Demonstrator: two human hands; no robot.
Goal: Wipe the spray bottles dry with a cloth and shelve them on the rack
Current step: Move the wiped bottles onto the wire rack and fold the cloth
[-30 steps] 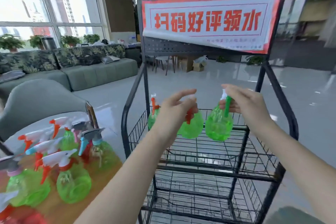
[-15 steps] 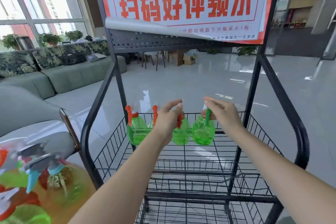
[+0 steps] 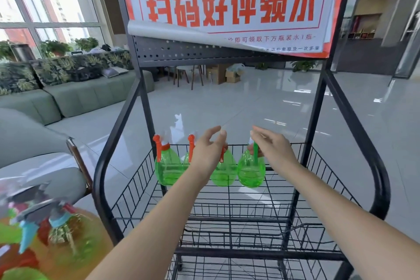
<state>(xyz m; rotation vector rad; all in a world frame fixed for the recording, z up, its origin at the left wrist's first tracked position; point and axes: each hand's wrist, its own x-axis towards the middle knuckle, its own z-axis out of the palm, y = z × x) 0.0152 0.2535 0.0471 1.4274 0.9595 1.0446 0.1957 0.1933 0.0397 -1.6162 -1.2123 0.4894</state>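
Several green spray bottles stand in a row at the back of the black wire rack's [image 3: 354, 134] top basket. The leftmost bottle [image 3: 168, 168] has an orange trigger, and a second one [image 3: 186, 159] is mostly hidden by my left wrist. My left hand [image 3: 208, 152] hovers over a third orange-triggered bottle [image 3: 223, 174] with thumb and fingers spread, hiding its spray head. My right hand [image 3: 273, 149] is at the green-triggered bottle [image 3: 251, 171], fingers straight above its white nozzle. No cloth is in view.
Several more spray bottles [image 3: 61, 234], blurred, stand on a wooden table at the lower left, next to a grey chair [image 3: 34, 138]. A red and white sign [image 3: 227, 7] tops the rack. Lower wire shelves [image 3: 238, 241] lie beneath the top basket.
My view has moved closer to the rack. Both hands lowered their bottles onto the back of the top basket, and the fingers have loosened and spread off the spray heads.
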